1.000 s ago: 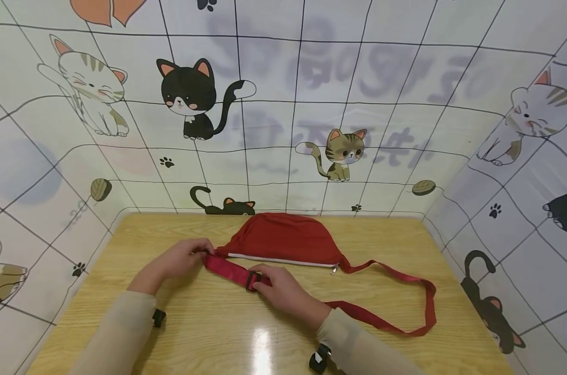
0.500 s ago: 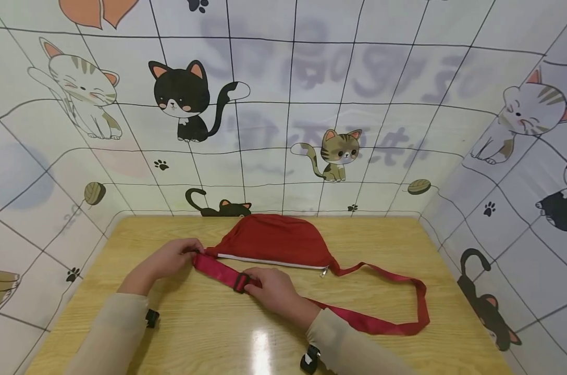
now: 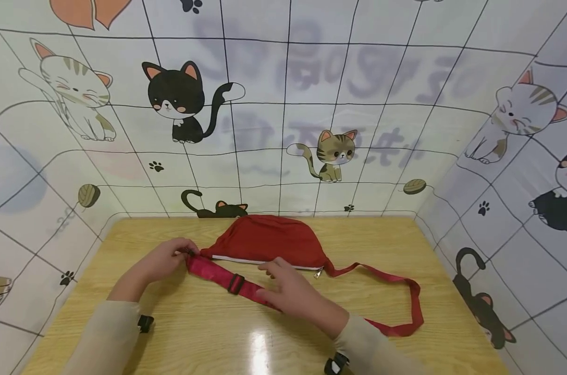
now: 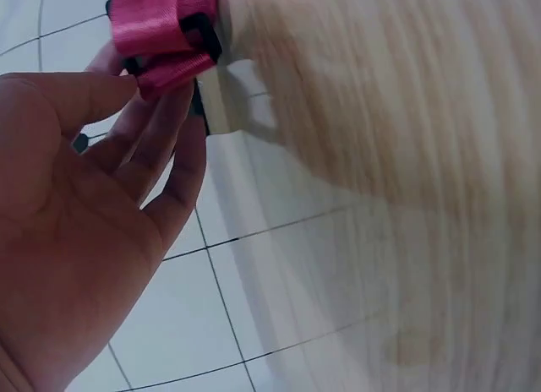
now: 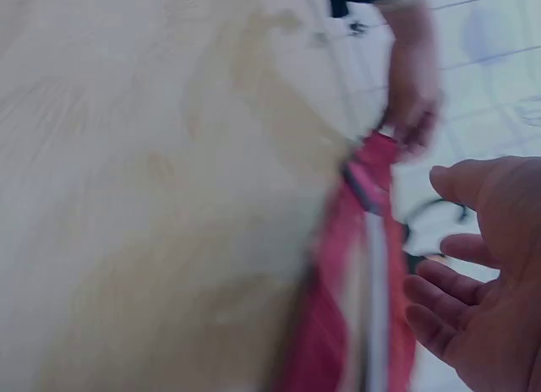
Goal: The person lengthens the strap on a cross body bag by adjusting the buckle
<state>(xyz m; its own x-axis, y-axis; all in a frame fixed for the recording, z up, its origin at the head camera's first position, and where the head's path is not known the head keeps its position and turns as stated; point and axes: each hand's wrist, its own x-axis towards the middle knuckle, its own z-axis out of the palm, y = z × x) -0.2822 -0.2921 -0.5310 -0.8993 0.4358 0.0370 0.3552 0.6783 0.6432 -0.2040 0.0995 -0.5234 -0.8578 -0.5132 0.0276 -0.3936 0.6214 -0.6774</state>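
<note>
A red waist bag (image 3: 269, 239) lies at the back of the table, its white zipper toward me. From its left end a shiny crimson strap (image 3: 210, 270) runs toward the front right, with a black slide buckle (image 3: 235, 284) partway along. My left hand (image 3: 163, 263) pinches the strap's left end, beside a black buckle (image 4: 201, 35) in the left wrist view. Over the strap, right of the slide buckle, hovers my right hand (image 3: 299, 294), fingers spread and relaxed. In the right wrist view the right hand (image 5: 490, 265) grips nothing. Its forearm hides part of the strap.
The strap's far loop (image 3: 416, 307) lies on the right of the wooden table (image 3: 208, 338) and joins the bag's right end. A zipper pull (image 3: 318, 273) hangs at that end. A cat-printed wall covering (image 3: 264, 120) surrounds the table at back and sides.
My right hand has let go of the strap beside the slide buckle and moved right, its fingers opening. The left hand keeps its hold. The whole view has shifted slightly.
</note>
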